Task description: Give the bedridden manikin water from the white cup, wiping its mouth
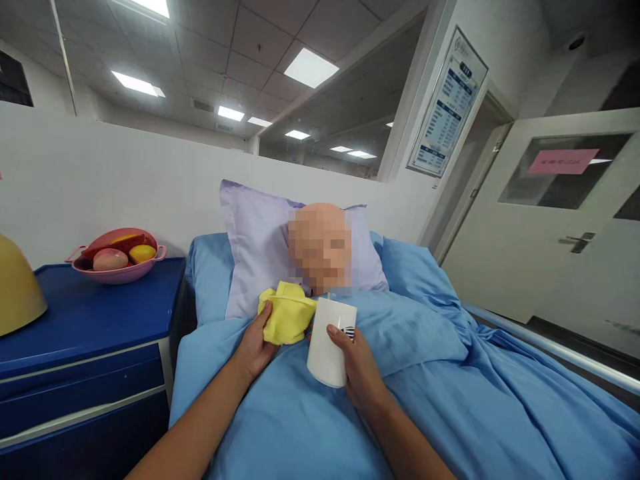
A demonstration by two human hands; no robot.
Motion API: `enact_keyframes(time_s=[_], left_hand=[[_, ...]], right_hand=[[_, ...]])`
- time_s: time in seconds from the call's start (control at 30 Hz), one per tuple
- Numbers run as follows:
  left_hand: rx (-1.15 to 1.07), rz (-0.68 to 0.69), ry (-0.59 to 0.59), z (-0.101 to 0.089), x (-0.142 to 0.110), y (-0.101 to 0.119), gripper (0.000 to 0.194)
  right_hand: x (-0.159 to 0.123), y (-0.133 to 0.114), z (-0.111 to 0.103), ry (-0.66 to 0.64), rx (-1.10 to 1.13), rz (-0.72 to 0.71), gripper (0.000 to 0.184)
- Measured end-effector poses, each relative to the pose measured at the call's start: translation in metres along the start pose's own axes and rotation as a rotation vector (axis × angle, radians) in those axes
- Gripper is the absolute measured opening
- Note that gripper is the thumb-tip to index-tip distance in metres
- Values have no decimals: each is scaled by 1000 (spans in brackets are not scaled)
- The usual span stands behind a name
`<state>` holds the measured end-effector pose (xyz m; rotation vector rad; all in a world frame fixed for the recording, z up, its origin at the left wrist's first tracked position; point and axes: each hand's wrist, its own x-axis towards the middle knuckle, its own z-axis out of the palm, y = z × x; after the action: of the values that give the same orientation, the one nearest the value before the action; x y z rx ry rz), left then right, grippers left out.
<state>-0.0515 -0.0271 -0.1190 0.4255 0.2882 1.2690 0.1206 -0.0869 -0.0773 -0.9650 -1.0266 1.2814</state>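
My left hand (259, 340) is closed on a folded yellow cloth (287, 317), just below the chin of a bald mannequin head (320, 243). Wrapped round a white cup (327, 353) is my right hand (357, 360), its thumb across the front beside a dark striped mark. The cup tilts slightly, and a thin straw (329, 295) sticks up from its top towards the head's mouth; whether it touches cannot be told. The head rests on a lilac pillow (255, 247). A blue quilt (420, 333) covers everything below the neck.
At the left stands a blue bedside cabinet (125, 307) bearing a pink basket (113, 275) of fruit and a yellow rounded object (17, 287). A bed rail (555, 350) runs along the right side. Behind it is a white door (545, 247).
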Motion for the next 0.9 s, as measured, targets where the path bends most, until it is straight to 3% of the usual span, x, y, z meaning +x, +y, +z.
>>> enact_keyframes(time_s=[0.5, 0.9], left_hand=[[10, 16, -8, -8, 1, -3, 57], [10, 28, 20, -1, -4, -2, 54]], right_hand=[[-4, 3, 6, 142, 49, -14, 57], [11, -10, -17, 60, -134, -82, 54]])
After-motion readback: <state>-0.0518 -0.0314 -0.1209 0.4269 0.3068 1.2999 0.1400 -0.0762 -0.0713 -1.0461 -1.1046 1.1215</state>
